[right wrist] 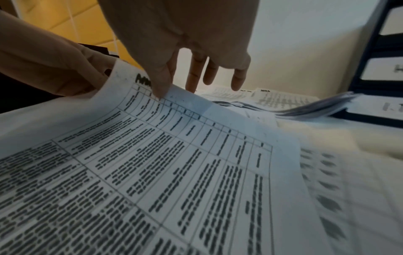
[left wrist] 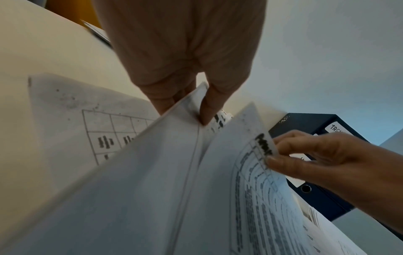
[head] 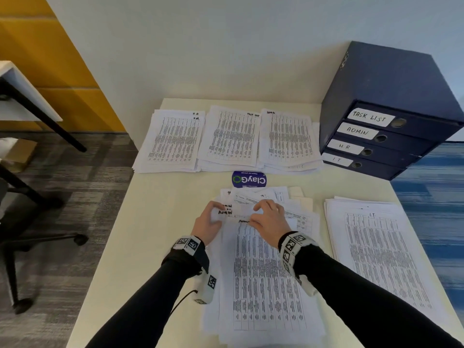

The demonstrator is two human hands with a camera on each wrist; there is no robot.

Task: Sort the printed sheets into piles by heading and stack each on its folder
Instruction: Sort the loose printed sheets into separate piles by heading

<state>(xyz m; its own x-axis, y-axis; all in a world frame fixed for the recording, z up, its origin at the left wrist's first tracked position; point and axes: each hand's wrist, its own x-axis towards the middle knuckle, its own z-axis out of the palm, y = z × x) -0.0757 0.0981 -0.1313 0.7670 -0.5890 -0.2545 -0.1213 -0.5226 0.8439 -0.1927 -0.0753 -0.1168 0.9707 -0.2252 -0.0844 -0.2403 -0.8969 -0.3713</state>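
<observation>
An unsorted pile of printed sheets [head: 266, 277] lies in front of me. My left hand [head: 218, 212] pinches the far left corners of a few sheets [left wrist: 174, 138], thumb on top. My right hand [head: 258, 214] pinches the far edge of the top sheet [right wrist: 174, 163] beside its black handwritten heading, thumb [right wrist: 160, 86] on top and the other fingers spread. Sorted piles lie along the far edge: HR [head: 173, 141], Task List [head: 231, 139] and Admin [head: 288, 141]. An IT pile [head: 376, 254] lies at my right.
Navy box folders [head: 384, 126] labelled Task List, Admin, HR and IT are stacked at the back right. A blue ClayGo sticker [head: 249, 179] sits mid-table. A cream folder [head: 302, 195] pokes out beyond the unsorted pile. Chair and another desk stand left.
</observation>
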